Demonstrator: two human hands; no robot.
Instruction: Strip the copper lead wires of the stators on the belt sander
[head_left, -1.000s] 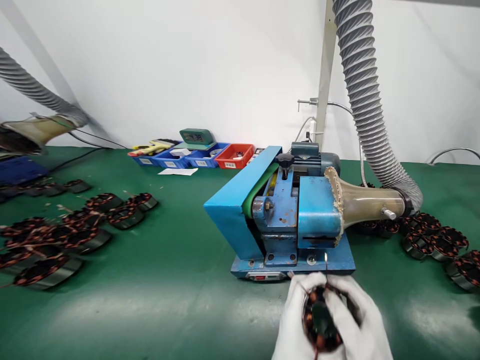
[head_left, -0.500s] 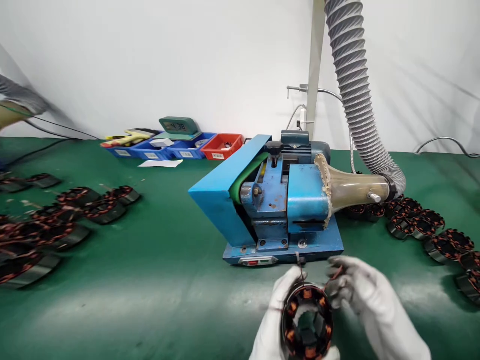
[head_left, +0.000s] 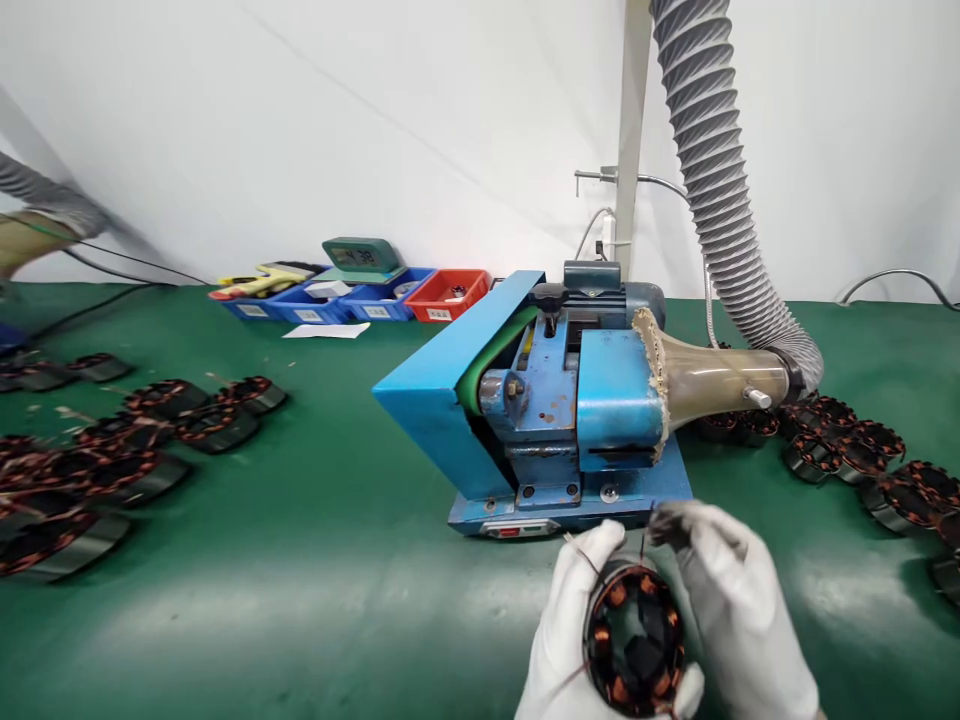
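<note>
Both my hands wear white gloves and hold one stator, a dark ring with copper coils, low in the middle of the view. My left hand wraps round its left side. My right hand curls over its right side, with its fingertips pinching thin wire leads at the top of the ring. The stator is just in front of a blue bench machine with a green belt.
A ribbed grey hose runs down into a funnel on the machine's right. Several stators lie on the green table at the left and right. Blue and red bins and a small clock stand by the wall.
My right hand has closed in over the stator's right side and top wires. The stator has shifted slightly right and up. The view has barely moved since half a second ago.
</note>
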